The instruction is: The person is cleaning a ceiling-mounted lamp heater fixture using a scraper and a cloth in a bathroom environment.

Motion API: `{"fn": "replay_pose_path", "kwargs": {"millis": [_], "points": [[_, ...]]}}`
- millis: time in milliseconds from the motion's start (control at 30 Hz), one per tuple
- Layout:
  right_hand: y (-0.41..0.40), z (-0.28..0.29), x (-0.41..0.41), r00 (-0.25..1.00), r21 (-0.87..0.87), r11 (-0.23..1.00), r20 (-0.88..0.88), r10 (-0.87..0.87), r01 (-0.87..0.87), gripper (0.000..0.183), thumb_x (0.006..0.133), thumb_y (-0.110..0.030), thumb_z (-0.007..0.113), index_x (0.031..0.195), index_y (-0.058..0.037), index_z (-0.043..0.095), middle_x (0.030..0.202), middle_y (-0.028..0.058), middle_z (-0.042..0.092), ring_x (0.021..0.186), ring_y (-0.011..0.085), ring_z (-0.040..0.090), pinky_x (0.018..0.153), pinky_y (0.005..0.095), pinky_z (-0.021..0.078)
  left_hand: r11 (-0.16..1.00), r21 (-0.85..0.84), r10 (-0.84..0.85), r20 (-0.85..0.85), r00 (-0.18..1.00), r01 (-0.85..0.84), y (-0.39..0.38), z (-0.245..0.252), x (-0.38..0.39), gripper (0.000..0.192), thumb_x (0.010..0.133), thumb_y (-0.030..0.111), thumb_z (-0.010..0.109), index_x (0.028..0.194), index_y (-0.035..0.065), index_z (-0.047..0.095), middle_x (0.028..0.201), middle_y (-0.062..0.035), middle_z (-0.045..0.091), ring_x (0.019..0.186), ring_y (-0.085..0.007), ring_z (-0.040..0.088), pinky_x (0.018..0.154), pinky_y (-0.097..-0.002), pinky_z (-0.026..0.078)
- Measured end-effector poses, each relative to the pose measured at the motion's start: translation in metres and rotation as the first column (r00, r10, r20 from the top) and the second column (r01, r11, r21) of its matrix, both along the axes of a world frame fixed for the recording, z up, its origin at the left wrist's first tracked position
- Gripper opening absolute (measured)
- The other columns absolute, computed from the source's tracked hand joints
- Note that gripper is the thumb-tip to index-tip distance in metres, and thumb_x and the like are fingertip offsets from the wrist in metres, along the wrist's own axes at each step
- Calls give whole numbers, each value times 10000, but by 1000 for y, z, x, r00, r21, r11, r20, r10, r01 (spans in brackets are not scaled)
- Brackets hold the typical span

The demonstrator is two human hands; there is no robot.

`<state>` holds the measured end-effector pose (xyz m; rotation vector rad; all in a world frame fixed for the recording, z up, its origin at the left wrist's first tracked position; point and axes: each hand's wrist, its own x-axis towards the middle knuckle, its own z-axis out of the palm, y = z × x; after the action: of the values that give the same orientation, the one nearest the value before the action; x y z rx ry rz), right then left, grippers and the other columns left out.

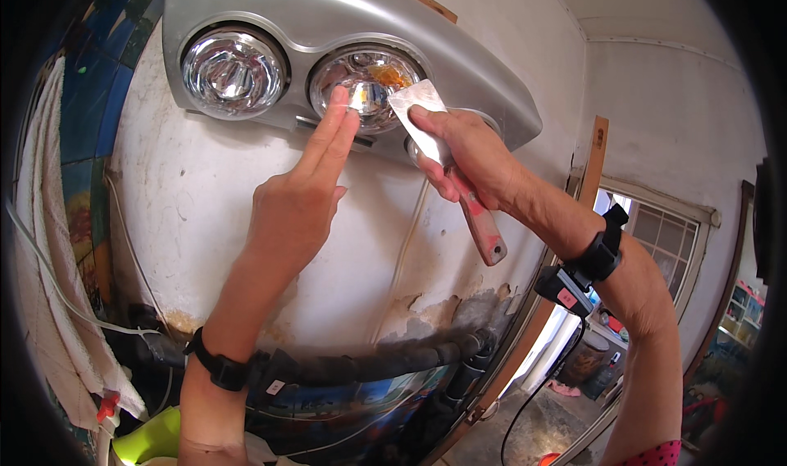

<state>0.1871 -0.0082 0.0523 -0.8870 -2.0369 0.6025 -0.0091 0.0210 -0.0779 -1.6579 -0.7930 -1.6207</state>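
Observation:
A silver wall-mounted heat-lamp unit point(486, 78) spans the top of the view. My left hand point(301, 189) has two fingers extended together, their tips at the lower left of the middle bulb point(369, 88); it holds nothing. An orange-brown patch shows on that bulb's upper right. My right hand point(470, 143) grips a putty knife point(424, 122) with a worn red handle point(482, 226), its metal blade pointing up beside the bulb, the thumb on the blade. The left bulb point(233, 75) is unobstructed, while the right bulb point(418, 152) is mostly behind my right hand.
Below the lamp unit is a stained wall point(203, 220) with peeling plaster and a dark pipe point(393, 361) along its lower part. Towels point(55, 251) hang at left above a red-handled valve point(107, 407). At right are a wooden door frame point(522, 355) and a window point(664, 232).

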Motion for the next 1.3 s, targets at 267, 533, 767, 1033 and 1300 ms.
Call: {"fn": "replay_pose_path", "kwargs": {"millis": [267,533,767,1033,1300], "points": [[6,8,7,997,-35,998,51,53,-51,393,994,-366,563,1056,22,555,643,86,583,372,136,491,310,264,373,997,-73,8,-29,1000,-10,-3,1,0,919,705,-82,748,1521,94,362,1638,-62,251,1047,-346,674,743,-378,593],[1,7,2,997,-38,997,22,71,-70,395,998,-382,565,1014,12,582,636,74,574,373,127,481,308,266,372,996,-84,7,-30,1000,-9,-4,1,0,928,709,-76,749,1528,91,346,1640,-63,247,1031,-349,678,738,-381,592],[3,13,2,988,-174,972,-13,156,-156,359,1024,-372,536,965,-19,571,585,46,542,364,100,459,301,239,345,998,-65,-14,-29,999,12,-4,1,0,931,707,-79,747,1529,92,346,1640,-68,248,996,-343,689,729,-376,591],[9,15,9,987,-23,991,88,132,-130,378,1004,-375,569,1006,3,580,607,62,559,373,116,485,311,249,364,1000,-23,6,-31,1000,-7,-1,0,-2,863,731,-27,730,1511,86,380,1632,-22,282,834,-262,718,650,-337,581],[3,13,5,996,-35,997,59,64,-62,410,1004,-387,563,969,21,589,602,81,566,360,134,481,305,266,361,999,-22,26,-25,999,-26,0,0,1,869,729,-26,732,1513,86,376,1634,-29,278,826,-259,717,650,-330,582]]}}
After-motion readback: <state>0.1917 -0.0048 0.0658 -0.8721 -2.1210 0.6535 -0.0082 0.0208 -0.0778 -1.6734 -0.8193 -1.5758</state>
